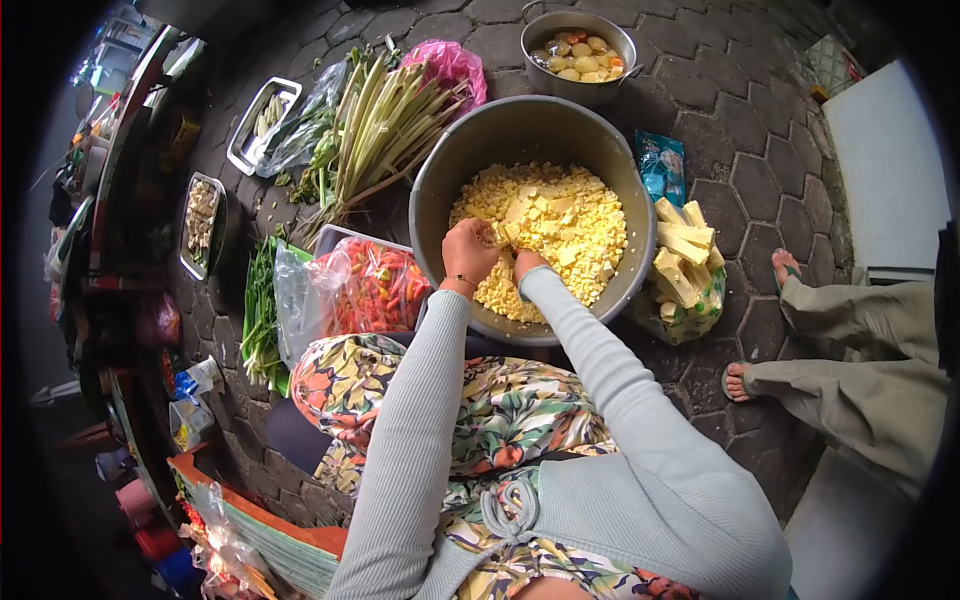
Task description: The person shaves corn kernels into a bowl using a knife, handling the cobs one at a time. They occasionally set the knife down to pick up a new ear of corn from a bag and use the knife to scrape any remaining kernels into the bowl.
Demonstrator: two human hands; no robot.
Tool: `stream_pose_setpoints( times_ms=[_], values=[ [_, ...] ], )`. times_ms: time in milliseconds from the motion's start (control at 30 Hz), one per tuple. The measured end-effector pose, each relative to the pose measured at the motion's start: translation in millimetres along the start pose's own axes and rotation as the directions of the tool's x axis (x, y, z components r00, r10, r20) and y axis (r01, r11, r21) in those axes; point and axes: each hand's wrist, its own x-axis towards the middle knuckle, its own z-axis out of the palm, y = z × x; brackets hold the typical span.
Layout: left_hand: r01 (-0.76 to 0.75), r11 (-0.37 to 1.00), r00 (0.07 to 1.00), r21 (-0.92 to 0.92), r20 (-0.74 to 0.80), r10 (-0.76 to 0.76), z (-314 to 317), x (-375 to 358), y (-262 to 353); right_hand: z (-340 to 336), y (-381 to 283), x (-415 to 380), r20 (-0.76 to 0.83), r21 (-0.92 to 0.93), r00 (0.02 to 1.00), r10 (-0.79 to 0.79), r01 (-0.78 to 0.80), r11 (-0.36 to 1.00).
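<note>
A big grey basin [428, 180] stands before me, holding a heap of small yellow pieces [580, 230] with some larger chunks on top. Over the left part of the heap is my left hand [470, 252], its fingers curled closed; what they hold, if anything, is too small to tell. Close beside it, my right hand [528, 264] reaches into the heap, its fingers mostly hidden. To the right of the basin, long pale yellow blocks [685, 245] stick out of a green patterned bag [700, 310].
Left of the basin lie red chilies [385, 290] in a tray, green onions [262, 325] and long green stalks [385, 125]. A pot [545, 82] of round pieces stands beyond, a blue packet [660, 165] at right. Another person's feet [738, 382] are at the right.
</note>
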Motion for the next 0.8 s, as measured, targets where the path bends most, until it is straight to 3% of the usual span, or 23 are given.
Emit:
stream_pose_setpoints(
  times_ms=[33,100,167,233,267,367,433,467,533,567,600,633,733,800],
  values=[
    [-0.012,1.000,1.000,0.000,0.000,0.012,-3,1,4,-1,3,0,-0.027,0.033,1.000,-0.015,0.016,0.999],
    [0.159,0.987,0.986,-0.012,0.055,-0.158,-9,5,12,3,3,-2,-0.031,-0.012,0.998,0.048,-0.049,0.999],
    [0.212,0.976,0.976,-0.042,0.063,-0.210,-6,8,2,13,4,7,-0.015,-0.070,0.995,0.097,-0.098,0.993],
    [0.257,0.966,0.965,-0.034,0.067,-0.255,-5,7,-7,13,-2,17,0.072,-0.077,0.985,0.156,-0.151,0.986],
    [0.259,0.965,0.964,-0.031,0.067,-0.256,-5,3,-10,7,-5,18,0.114,-0.171,0.985,0.132,-0.111,0.979],
    [0.242,0.969,0.970,-0.051,-0.012,-0.243,-7,6,-11,-2,3,10,0.183,-0.241,0.982,0.055,-0.009,0.971],
    [0.104,0.991,0.993,-0.089,0.068,-0.098,-10,5,-18,-12,18,-5,0.158,-0.165,0.985,0.067,-0.040,0.985],
    [-0.009,0.996,0.999,-0.088,0.038,0.012,-5,6,-25,-22,25,-21,0.184,-0.130,0.983,-0.007,0.031,0.991],
    [0.016,0.991,1.000,-0.132,0.018,-0.014,-3,4,-21,-27,40,-44,0.209,-0.095,0.975,-0.078,0.100,0.990],
    [0.032,0.984,0.999,-0.175,-0.004,-0.034,-3,4,-17,-27,48,-52,0.133,-0.033,0.987,-0.094,0.100,0.994],
    [0.172,0.950,0.985,-0.261,0.033,-0.169,-2,5,-12,-28,52,-57,0.055,0.029,0.993,-0.106,0.104,0.994],
    [0.172,0.949,0.985,-0.264,0.033,-0.169,0,5,-12,-34,48,-65,0.054,0.026,0.993,-0.104,0.103,0.994],
    [0.162,0.981,0.981,-0.110,-0.088,-0.172,2,2,-14,-44,26,-77,-0.144,0.097,0.977,-0.160,0.175,0.980],
    [0.355,0.911,0.933,-0.210,0.025,-0.358,1,4,-14,-41,14,-70,-0.190,0.075,0.961,-0.199,0.216,0.973]
  ],
)
